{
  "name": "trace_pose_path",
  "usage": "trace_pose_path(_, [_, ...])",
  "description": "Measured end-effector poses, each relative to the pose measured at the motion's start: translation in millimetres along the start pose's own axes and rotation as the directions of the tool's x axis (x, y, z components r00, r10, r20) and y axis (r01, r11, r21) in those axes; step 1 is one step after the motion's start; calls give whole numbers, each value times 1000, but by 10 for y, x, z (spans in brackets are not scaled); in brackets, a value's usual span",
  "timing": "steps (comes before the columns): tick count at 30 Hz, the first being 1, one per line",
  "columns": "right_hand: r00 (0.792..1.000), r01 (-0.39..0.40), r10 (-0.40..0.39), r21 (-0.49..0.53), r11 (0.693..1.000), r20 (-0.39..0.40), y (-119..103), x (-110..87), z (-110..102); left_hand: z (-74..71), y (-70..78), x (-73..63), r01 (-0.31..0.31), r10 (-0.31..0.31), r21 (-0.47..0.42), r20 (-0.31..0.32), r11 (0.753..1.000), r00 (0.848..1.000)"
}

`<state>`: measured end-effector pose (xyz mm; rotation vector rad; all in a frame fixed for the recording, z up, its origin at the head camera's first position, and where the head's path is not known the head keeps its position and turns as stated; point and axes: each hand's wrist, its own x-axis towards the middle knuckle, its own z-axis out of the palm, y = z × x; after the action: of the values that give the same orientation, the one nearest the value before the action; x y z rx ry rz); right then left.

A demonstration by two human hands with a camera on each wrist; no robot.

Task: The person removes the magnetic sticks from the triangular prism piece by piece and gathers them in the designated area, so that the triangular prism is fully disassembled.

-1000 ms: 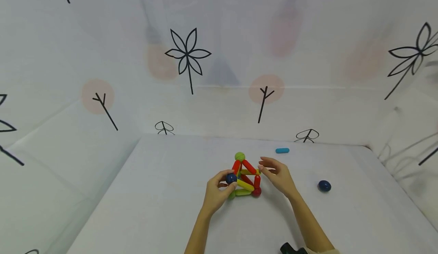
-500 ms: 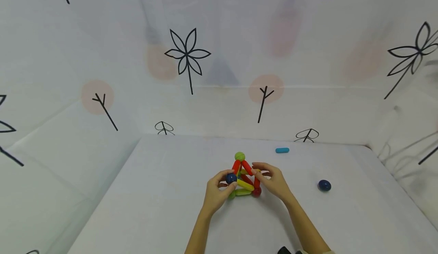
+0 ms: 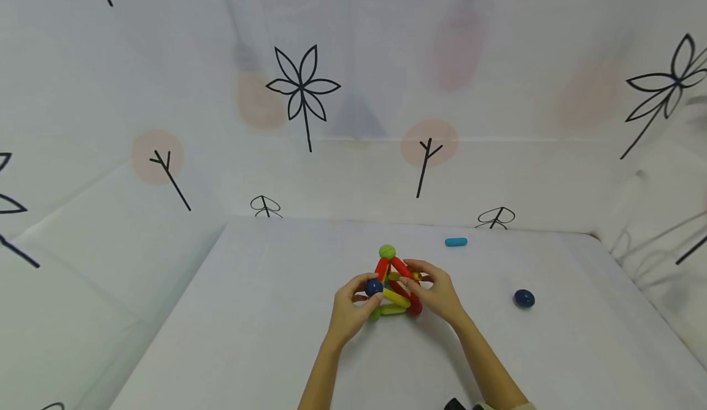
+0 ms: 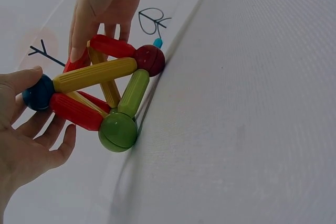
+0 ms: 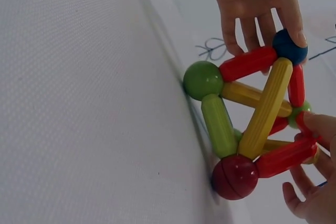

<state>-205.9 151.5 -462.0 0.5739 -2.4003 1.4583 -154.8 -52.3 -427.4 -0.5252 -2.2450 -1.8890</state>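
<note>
A frame of magnetic building rods and balls stands on the table between both hands. My left hand (image 3: 348,315) pinches the blue ball (image 3: 374,287) at its upper left corner. At the opposite upper corner, my right hand (image 3: 439,293) has its thumb on a red rod (image 3: 400,267) and its fingers behind; the joint there is mostly hidden. A light green ball (image 3: 387,251) tops the frame. Low down, a dark red ball (image 4: 150,60) and a green ball (image 4: 118,131) are joined by a green rod (image 5: 218,124). A yellow rod (image 5: 268,106) slants from blue ball to dark red ball.
A loose blue rod (image 3: 456,242) lies at the back of the white table (image 3: 248,336). To the right sits a separate dark blue ball (image 3: 524,298). A white cloth with plant drawings (image 3: 301,88) hangs behind.
My right hand has moved left from beside the frame onto its right upper corner, thumb now against the red rod. The left hand has stayed at the blue ball.
</note>
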Motion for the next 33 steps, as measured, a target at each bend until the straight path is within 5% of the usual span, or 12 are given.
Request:
trace_pose_path(14, [985,-49,43,-30,998,-170,-41,141,-11,-1,2,-5,4,-4,13,-5,1000,1000])
trace_pose_path(20, [983,-41,34,-33,999,-181,-53,200,-9,5,-5,-11,4,-4,7,-4,1000,1000])
trace_pose_path(33, [970,-177,167,-43,983,-178,-47,271,-13,12,15,-13,-8,8,14,-10,1000,1000])
